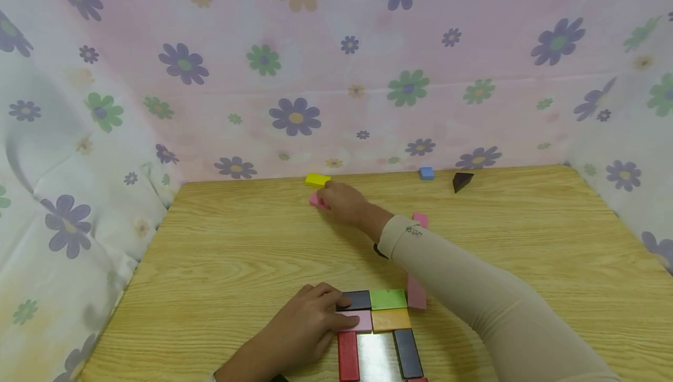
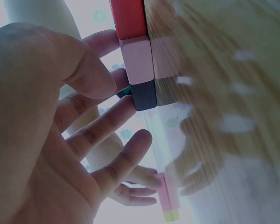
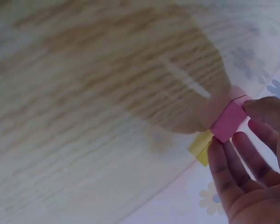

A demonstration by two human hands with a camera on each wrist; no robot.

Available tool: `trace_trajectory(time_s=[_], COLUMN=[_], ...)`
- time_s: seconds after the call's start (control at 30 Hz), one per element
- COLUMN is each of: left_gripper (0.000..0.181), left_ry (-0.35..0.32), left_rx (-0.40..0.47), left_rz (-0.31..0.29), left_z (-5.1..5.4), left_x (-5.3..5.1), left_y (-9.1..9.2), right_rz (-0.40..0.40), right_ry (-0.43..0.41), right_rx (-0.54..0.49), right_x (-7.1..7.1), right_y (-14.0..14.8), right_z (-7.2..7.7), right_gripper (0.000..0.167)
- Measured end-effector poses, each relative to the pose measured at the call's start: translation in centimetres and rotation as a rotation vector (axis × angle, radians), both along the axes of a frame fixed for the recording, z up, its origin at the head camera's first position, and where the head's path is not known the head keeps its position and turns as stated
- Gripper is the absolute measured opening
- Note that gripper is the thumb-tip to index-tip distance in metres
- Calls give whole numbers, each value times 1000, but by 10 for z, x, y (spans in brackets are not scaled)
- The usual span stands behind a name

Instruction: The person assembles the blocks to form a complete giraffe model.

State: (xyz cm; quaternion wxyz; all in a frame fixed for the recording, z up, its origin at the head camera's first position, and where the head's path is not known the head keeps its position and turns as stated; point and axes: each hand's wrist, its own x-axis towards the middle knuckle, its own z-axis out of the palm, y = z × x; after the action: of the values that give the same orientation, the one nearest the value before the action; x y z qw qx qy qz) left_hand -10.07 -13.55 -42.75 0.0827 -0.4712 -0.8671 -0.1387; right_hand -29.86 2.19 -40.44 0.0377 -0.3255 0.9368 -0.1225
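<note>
At the far side of the table, my right hand (image 1: 344,202) pinches a pink block (image 3: 229,122) between thumb and fingertips; the block appears to touch the tabletop. Just behind it lies a yellow block (image 1: 318,180). Near the front, my left hand (image 1: 307,320) rests its fairly straight fingers on a light pink block (image 1: 361,321) and a black block (image 1: 357,299). These belong to a flat arrangement with a green block (image 1: 388,299), an orange block (image 1: 391,319), a red block (image 1: 348,356) and another black block (image 1: 408,353).
A small blue block (image 1: 426,173) and a dark wedge-shaped block (image 1: 462,181) sit along the back edge. Long pink pieces (image 1: 417,294) lie right of the arrangement, partly under my right sleeve (image 1: 473,282). A flowered cloth (image 1: 326,78) encloses the wooden table (image 1: 226,253) at the back and sides.
</note>
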Motion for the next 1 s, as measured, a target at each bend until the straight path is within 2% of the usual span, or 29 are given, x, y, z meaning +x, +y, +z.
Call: trace_trajectory(time_s=[0.1, 0.2, 0.37, 0.67, 0.83, 1.0], left_gripper=[26, 26, 26, 26, 26, 26], left_ry=[4, -1, -20, -15, -1, 14], left_rx=[2, -2, -15, -20, -19, -13], left_rz=[0, -3, -5, 5, 3, 5], left_z=[-1, 0, 1, 0, -1, -2], left_x=[0, -1, -1, 0, 0, 1], left_y=[0, 0, 0, 0, 0, 0], right_rz=[-23, -46, -66, -218, -264, -311], right_ry=[-51, -100, -142, -295, -309, -306], right_rx=[7, 56, 135, 34, -22, -42], right_x=[1, 0, -2, -3, -5, -8], right_y=[2, 5, 11, 27, 47, 73], right_z=[2, 4, 4, 1, 8, 18], right_gripper=[27, 41, 43, 27, 32, 44])
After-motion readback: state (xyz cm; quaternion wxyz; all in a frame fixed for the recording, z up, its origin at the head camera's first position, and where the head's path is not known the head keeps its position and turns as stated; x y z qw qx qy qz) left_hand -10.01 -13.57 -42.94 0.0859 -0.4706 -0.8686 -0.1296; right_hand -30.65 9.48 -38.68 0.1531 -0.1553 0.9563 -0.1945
